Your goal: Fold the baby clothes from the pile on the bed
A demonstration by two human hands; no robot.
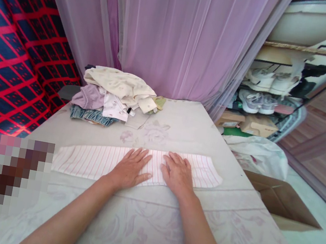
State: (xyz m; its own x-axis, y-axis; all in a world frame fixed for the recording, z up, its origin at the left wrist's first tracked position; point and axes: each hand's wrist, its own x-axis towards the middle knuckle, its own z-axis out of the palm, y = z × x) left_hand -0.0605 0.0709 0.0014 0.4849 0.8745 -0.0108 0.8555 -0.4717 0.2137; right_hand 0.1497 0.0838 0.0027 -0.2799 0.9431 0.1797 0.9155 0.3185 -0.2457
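Observation:
A white garment with thin pink stripes lies flattened in a long strip across the table. My left hand rests palm down near its middle, fingers stretched and thumb pointing right. Beside it, my right hand also presses flat on the striped cloth, its fingers reaching away from me. A short stretch of stripes shows between the two hands. Neither hand grips anything. What kind of garment it is, I cannot tell from its folded shape.
A heap of clothes sits at the table's far left, with cream, lilac and denim pieces. Purple curtains hang behind the table. On the right are a shoe rack, a plastic bag and an open cardboard box. A blurred patch covers the left edge.

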